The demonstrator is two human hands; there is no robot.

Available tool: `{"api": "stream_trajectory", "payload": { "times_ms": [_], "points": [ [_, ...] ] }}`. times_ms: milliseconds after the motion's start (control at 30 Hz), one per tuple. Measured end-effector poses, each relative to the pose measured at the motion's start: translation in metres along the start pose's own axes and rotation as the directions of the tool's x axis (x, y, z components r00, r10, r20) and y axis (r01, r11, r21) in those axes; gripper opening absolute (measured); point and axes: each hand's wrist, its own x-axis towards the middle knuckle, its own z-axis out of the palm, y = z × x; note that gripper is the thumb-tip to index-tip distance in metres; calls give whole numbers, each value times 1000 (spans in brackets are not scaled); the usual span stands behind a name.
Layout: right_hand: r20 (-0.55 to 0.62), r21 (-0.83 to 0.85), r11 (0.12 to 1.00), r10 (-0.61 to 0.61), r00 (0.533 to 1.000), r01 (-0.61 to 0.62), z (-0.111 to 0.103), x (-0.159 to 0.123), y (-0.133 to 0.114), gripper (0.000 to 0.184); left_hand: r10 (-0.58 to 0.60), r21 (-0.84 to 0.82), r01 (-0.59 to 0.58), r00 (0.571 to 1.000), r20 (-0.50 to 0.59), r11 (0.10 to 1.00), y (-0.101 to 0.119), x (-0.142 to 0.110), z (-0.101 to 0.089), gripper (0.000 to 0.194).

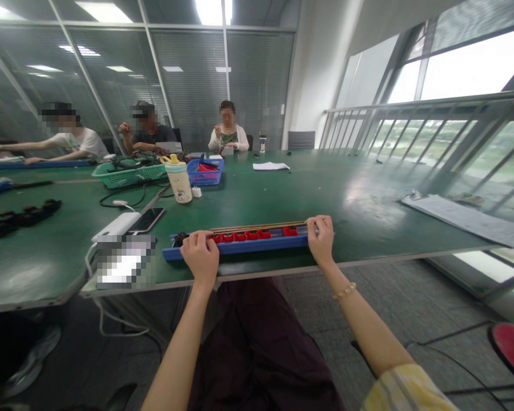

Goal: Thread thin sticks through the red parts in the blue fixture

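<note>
A long blue channel-shaped tray (261, 246) lies along the near table edge, with several red parts (240, 236) in a row inside it. Just above its far side, thin tan strands (259, 225) run straight from one hand to the other. My left hand (200, 257) is closed at their left end, over the tray's left part, beside a small black part (180, 239). At the right end, my right hand (321, 237) is closed with thumb and fingers pinched on the strands. The fingertips of both hands are partly hidden.
Left of the tray lie a phone (148, 220), a white power bank (115, 225) with cables, and a blurred-out device (126, 260). Farther back stand a cup (180, 181), a green basket (131, 176) and a blue basket (204, 176). A clipboard (466, 217) lies right. Several people sit beyond.
</note>
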Motion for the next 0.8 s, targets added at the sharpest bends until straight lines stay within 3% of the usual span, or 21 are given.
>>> {"api": "stream_trajectory", "payload": {
  "times_ms": [300, 567, 800],
  "points": [
    [-59, -87, 995, 47, 997, -52, 5, -2, 6, 21, 14, 5, -14, 1000, 0, 1000, 0, 0, 0, 18],
    [-36, -107, 991, 71, 997, -74, 6, -2, 10, 18, 8, -27, -8, 1000, 14, 1000, 0, 0, -1, 18],
    [-141, -165, 970, 157, 977, -180, 5, -1, 12, 26, -37, -47, 36, 999, -25, 998, 4, 2, -1, 32]
  ]
}}
